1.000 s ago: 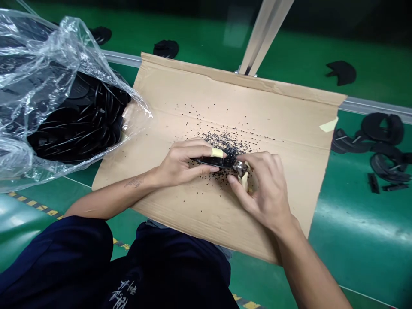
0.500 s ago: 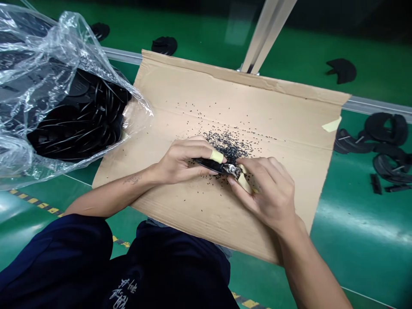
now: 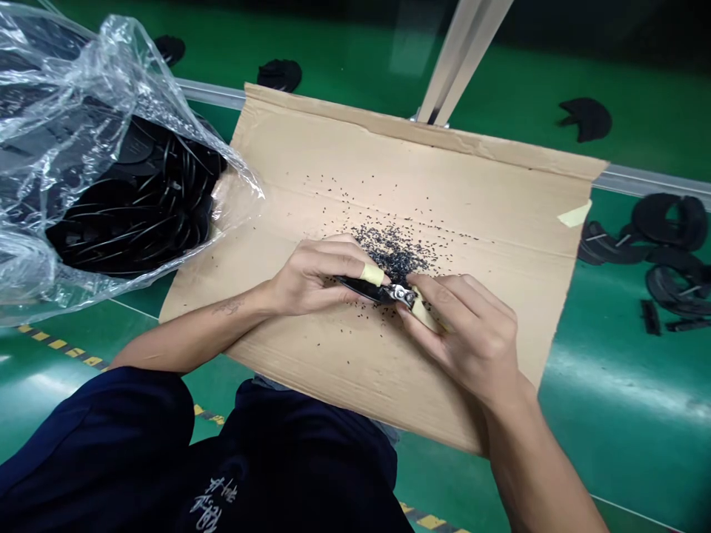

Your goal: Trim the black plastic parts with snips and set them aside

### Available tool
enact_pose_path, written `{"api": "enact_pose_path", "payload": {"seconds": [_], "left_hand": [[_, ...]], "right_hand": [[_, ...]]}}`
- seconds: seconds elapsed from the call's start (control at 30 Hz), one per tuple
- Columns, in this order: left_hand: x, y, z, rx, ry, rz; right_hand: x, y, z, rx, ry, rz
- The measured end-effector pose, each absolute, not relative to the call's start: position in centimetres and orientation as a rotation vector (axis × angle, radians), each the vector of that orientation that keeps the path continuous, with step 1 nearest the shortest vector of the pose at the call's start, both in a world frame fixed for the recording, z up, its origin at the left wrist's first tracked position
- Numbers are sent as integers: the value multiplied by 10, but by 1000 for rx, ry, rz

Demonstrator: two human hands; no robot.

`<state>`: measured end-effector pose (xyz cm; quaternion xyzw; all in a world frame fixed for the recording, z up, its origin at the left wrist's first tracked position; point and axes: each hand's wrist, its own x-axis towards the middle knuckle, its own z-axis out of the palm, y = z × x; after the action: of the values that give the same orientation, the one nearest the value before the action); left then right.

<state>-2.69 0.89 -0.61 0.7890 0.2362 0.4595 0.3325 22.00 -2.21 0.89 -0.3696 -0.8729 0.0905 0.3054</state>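
Observation:
Between the thumb and fingers of my left hand (image 3: pixel 327 277) is a thin black plastic part (image 3: pixel 361 288), tilted over the cardboard; yellow tape wraps one finger. My right hand (image 3: pixel 466 318) is closed around a pair of nippers (image 3: pixel 401 294), whose metal head meets the right end of the black part. Their handles are mostly hidden in my palm, where something pale yellow shows. Beneath both hands lies a heap of tiny black scraps (image 3: pixel 394 248), scattered over the cardboard sheet (image 3: pixel 311 141).
A clear plastic bag (image 3: pixel 111 66) at the left holds many black curved parts (image 3: pixel 144 200). Several black ring-shaped parts (image 3: pixel 669 222) lie on the green floor at the right. A metal post (image 3: pixel 464 63) rises behind the cardboard. Another black part (image 3: pixel 589 118) lies beyond the rail.
My right hand has shifted slightly right and the nippers' head has turned a little. My left hand keeps its hold on the black part almost unmoved.

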Motion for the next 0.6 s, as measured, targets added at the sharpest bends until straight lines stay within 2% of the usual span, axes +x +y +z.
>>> {"api": "enact_pose_path", "payload": {"seconds": [0.27, 0.47, 0.6], "left_hand": [[-24, 8, -7, 2054, 564, 1218], [-25, 8, -3, 1981, 690, 1196], [-27, 7, 3, 2034, 699, 1139]], "right_hand": [[221, -25, 12, -996, -2368, 140], [218, -24, 4, -1040, -2215, 374], [217, -21, 0, -1153, -2250, 201]]}}
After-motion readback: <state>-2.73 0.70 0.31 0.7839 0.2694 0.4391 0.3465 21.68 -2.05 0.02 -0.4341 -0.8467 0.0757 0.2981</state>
